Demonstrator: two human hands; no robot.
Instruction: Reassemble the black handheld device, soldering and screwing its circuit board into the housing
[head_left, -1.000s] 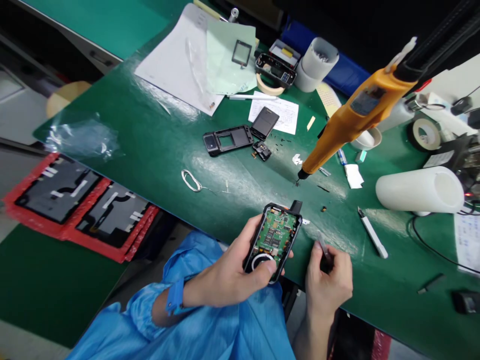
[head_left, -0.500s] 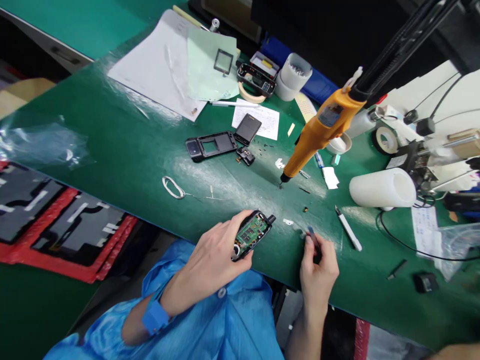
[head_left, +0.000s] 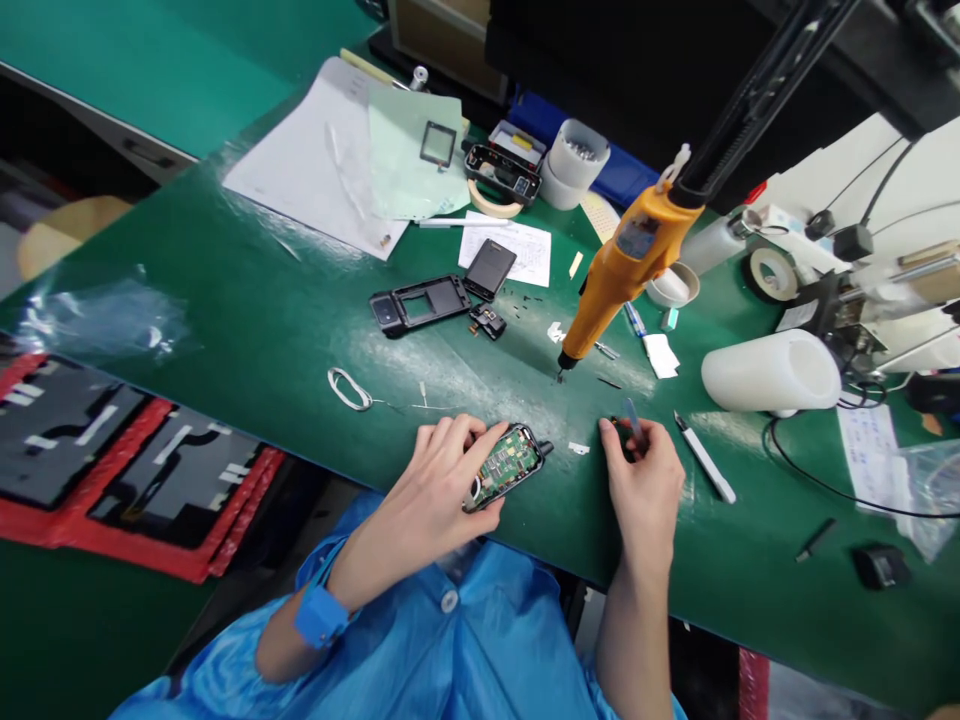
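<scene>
My left hand [head_left: 439,485] is closed round the sides of an opened handheld radio-like device [head_left: 512,462], its green circuit board facing up and a short black stub at its far right corner. Over the bench to the right, my right hand [head_left: 643,490] is closed on a slim flat tool [head_left: 634,418] whose bluish end sticks up past the fingers. The thumb tip reaches down to the bench where a small part lay; the fingers mostly cover that spot. Between the hands lies a small white piece [head_left: 578,449]. An orange electric screwdriver [head_left: 611,275] hangs beyond them, tip down.
Farther back lie a black device housing [head_left: 421,305], a black battery-like block [head_left: 490,269] and a small black module [head_left: 488,321]. A coiled white cable [head_left: 349,389] is to the left. To the right are a white-handled knife [head_left: 705,458] and a white cylinder [head_left: 772,370].
My right hand has moved forward to the small part on the bench, and its tool now points more upward. My left hand still holds the device, turned slightly flatter.
</scene>
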